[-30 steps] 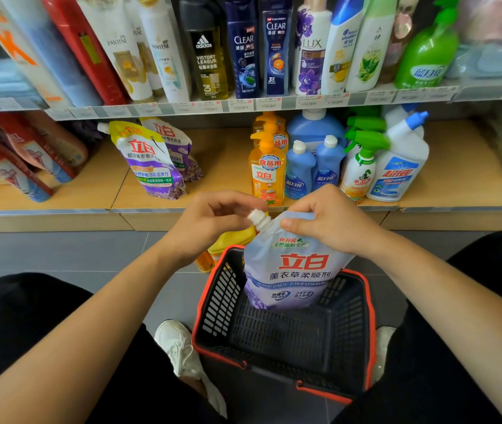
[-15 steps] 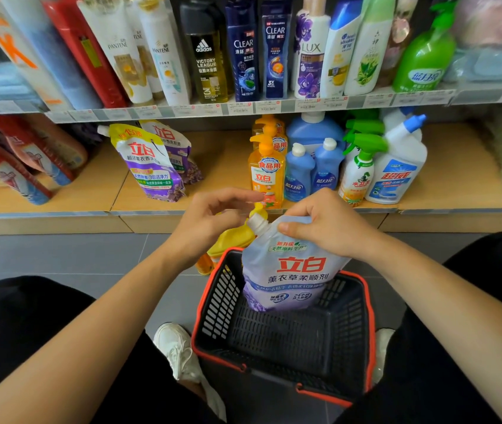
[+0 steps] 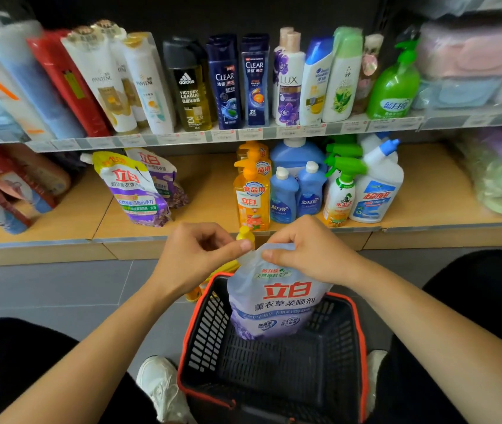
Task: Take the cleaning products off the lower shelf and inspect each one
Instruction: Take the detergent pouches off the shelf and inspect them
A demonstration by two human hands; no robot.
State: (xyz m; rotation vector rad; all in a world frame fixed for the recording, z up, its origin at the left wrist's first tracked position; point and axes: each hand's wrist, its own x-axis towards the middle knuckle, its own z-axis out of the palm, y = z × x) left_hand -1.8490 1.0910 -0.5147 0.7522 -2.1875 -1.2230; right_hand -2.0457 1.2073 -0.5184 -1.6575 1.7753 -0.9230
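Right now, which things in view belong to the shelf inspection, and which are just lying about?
Job: softener pouch, gripped at its top by left hand and right hand; on the lower shelf: purple pouches, orange bottle, blue bottles, green sprayer, white cleaner bottle.
Lying about: red basket, upper-shelf shampoo bottles, white shoe.

Lower shelf: I see two purple pouches on the left; an orange bottle, blue bottles, a spray bottle and a white bottle stand close together in the middle.
Floor: I see grey tiles with a black basket on them.
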